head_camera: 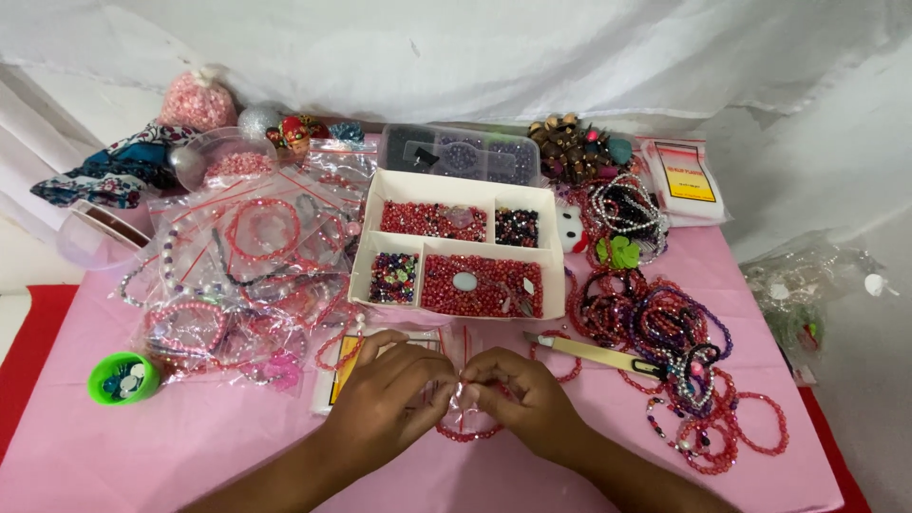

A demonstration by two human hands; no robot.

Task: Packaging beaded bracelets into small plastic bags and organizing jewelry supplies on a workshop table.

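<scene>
Both hands, left hand (385,394) and right hand (522,394), pinch a small clear bag (463,399) over a red bead bracelet (467,432) on the table (190,446); the bag looks light, crinkly and slippery, best gripped at its edges.

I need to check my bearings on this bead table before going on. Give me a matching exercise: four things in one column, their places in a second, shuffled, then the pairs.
Things:
1. small green round tub of sequins
2. white divided cardboard tray of red beads
3. pile of red and purple bead bracelets
4. red bead bracelet in a small clear bag

Places:
A. centre of the pink cloth
B. between the left hand and right hand
C. near left corner
D. right of the tray

Pairs: 1-C, 2-A, 3-D, 4-B
</scene>
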